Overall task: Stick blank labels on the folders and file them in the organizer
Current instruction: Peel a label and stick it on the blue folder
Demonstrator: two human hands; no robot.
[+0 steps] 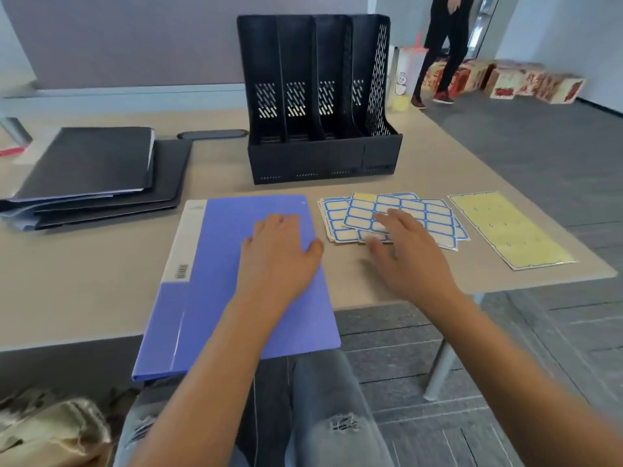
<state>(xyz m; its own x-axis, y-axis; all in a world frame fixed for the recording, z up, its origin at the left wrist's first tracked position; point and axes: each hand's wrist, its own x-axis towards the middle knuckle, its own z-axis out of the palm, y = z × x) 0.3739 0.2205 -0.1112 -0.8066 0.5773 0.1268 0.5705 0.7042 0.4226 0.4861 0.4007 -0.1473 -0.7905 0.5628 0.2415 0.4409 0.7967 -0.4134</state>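
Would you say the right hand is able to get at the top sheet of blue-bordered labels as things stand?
Probably yes: the right hand already lies open on the top label sheet, and nothing covers it.

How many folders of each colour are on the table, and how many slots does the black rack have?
Blue plastic folder: 1
Black folders, stacked: 2 at least; the pile hides any more
Slots in the black mesh file organizer: 4
Total folders seen: 3

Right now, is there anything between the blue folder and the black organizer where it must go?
Nothing visible. Bare table lies between the blue folder and the organizer, whose slots look empty. The left hand rests flat on the folder.
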